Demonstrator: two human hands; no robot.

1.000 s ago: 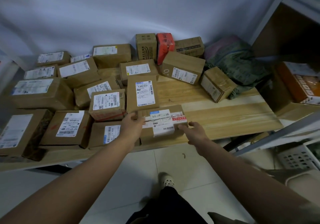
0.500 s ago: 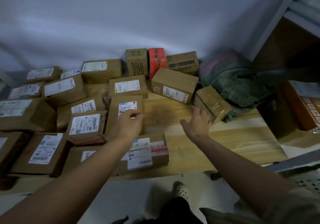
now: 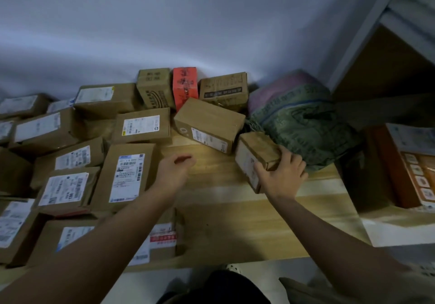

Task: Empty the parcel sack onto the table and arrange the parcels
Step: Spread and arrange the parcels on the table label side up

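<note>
Wooden table (image 3: 235, 221) against a pale wall (image 3: 188, 21), crowded with parcels (image 3: 127, 176).

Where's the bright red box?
The red box stands at the back of the table against the wall, squeezed between two brown boxes, one on its left and one on its right.

**Both arms stretched forward, right hand gripping**

The right hand (image 3: 281, 176) reaches far right, fingers curled over a box edge, thumb along its near side. The left hand (image 3: 173, 170) hovers mid-scene, fingers loosely bent and holding nothing. Both forearms are bare, extended from the near edge.
</note>
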